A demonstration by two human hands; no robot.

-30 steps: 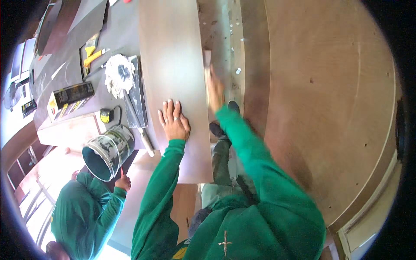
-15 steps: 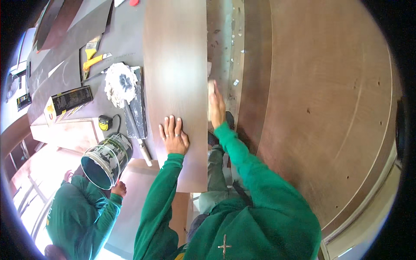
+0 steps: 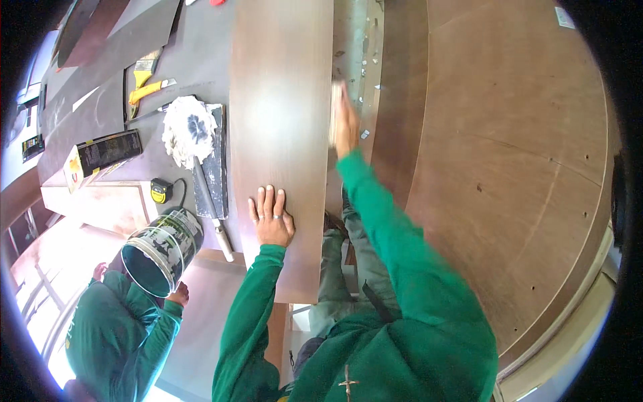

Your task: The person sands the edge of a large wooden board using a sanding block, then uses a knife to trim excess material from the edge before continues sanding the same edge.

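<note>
A long brown wood board [image 3: 281, 107] lies lengthwise in front of me. My left hand [image 3: 272, 224] rests flat on its near part, fingers extended and a ring on one of them. Along the board's right edge, my right hand [image 3: 347, 124] grips a pale, narrow block [image 3: 333, 114] held upright against that edge. My fingers and the board partly hide the block, so its underside cannot be seen.
Left of the board, a scraper [image 3: 214, 208] lies under a white paste-covered rag [image 3: 190, 127]. Nearby are a yellow utility knife [image 3: 149, 89], paintbrush [image 3: 143, 70], tape measure [image 3: 161, 191] and dark box [image 3: 107, 154]. A co-worker [image 3: 114, 328] sits by a tilted bucket [image 3: 164, 248]. A large curved panel [image 3: 509, 134] stands right.
My right hand has slid the block forward along the board's right edge, away from me. My left hand stays flat in place on the board.
</note>
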